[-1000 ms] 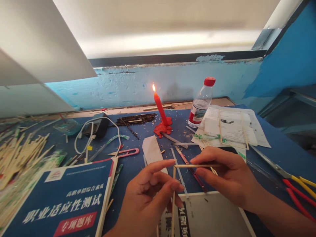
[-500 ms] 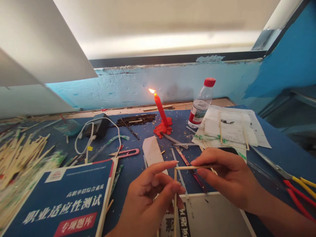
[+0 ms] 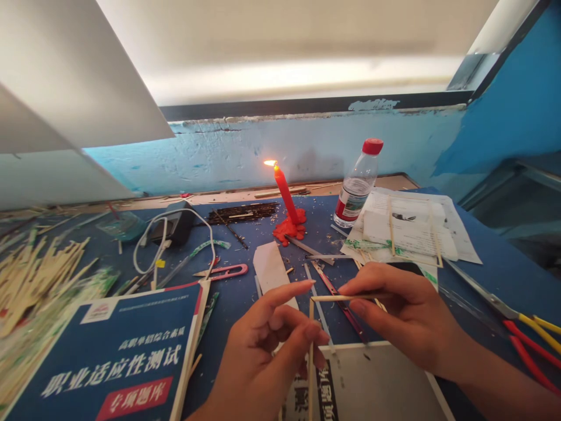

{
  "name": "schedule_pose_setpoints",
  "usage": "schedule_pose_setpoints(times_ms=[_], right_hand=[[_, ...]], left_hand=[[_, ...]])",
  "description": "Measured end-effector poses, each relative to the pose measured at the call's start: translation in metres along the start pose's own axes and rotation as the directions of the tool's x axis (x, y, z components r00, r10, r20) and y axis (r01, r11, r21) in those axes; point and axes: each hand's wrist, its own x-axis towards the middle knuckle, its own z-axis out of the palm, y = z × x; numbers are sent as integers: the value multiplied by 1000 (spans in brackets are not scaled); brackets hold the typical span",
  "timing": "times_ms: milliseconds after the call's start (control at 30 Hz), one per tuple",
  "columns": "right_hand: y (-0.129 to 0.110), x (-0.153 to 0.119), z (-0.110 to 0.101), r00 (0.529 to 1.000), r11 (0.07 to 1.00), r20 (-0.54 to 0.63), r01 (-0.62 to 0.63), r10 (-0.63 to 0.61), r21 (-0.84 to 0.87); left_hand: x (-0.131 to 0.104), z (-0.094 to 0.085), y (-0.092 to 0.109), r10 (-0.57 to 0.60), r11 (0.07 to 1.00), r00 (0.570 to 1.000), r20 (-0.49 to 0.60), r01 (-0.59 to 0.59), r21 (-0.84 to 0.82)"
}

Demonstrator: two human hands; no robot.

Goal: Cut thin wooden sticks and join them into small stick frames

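Two thin wooden sticks meet end to end at a corner, roughly a right angle, above a grey-covered book [image 3: 381,380]. My left hand [image 3: 267,351] pinches the upright wooden stick [image 3: 311,374] between thumb and fingers, its index finger stretched out just above the corner. Between thumb and index finger, my right hand [image 3: 394,316] grips the level wooden stick [image 3: 333,298]. A lit red candle [image 3: 286,196] stands behind the hands in a pool of red wax [image 3: 289,227]. Beyond my right hand's fingertips lies a dark red knife-like tool [image 3: 337,298].
A blue book [image 3: 118,351] and piled wooden sticks [image 3: 39,280] lie left, with pink-handled snips [image 3: 225,272], a cable [image 3: 149,219] and a black adapter [image 3: 175,225]. Right are a water bottle [image 3: 355,187], papers [image 3: 460,234] and scissors [image 3: 495,301]. Dark sticks [image 3: 241,212] lie behind.
My left index finger has lifted slightly away from the corner of the sticks. The candle flame has shifted a little; both grips are otherwise the same.
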Motion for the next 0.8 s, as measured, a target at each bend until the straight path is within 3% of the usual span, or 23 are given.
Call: schedule_pose_setpoints(times_ms=[367, 567, 800], right_hand=[[-2, 0, 1, 1000, 999, 3, -31, 31, -18], [-2, 0, 0, 1000, 1000, 6, -7, 7, -24], [-1, 1, 1, 999, 999, 16, -36, 36, 0]], left_hand=[[-1, -3, -3, 39, 999, 999, 35, -39, 7], [0, -2, -2, 5, 997, 1000, 22, -7, 75], [0, -3, -4, 26, 999, 999, 42, -27, 32]])
